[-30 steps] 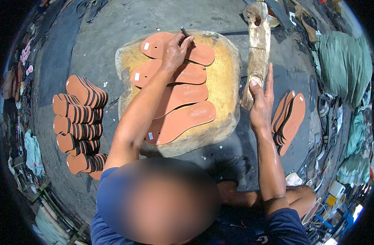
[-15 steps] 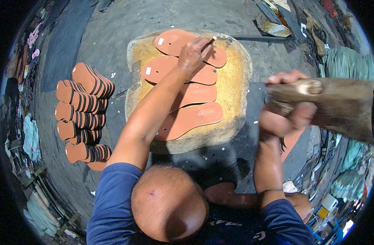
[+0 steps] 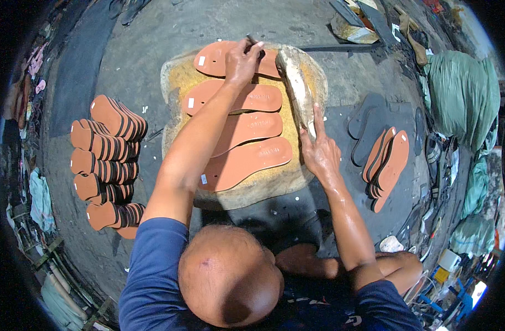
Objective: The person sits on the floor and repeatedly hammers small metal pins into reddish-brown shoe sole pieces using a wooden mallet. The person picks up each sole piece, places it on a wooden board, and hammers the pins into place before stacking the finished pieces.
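My left hand (image 3: 242,62) is above the farthest of several reddish-brown sandal soles (image 3: 211,58), its fingers pinched around a short dark rod-like punch (image 3: 252,39). The other soles, such as the nearest sole (image 3: 247,164), lie side by side across a worn yellowish block (image 3: 181,69). A rough wooden mallet (image 3: 296,83) rests along the block's right side, overlapping the far sole's right end. At the mallet's near end is my right hand (image 3: 322,154), index finger stretched along the wood and thumb on the other side, the fingers spread.
Stacked brown-and-black soles (image 3: 106,157) stand on the floor at left. Loose brown soles (image 3: 392,165) and dark soles (image 3: 368,127) lie right of the block. Farther right are a green sack (image 3: 465,91) and clutter; scrap pieces (image 3: 354,27) lie at the far right.
My right hand has brought the raised mallet down and left onto the block, and its fingers have loosened. My left hand has shifted left along the far sole with the punch.
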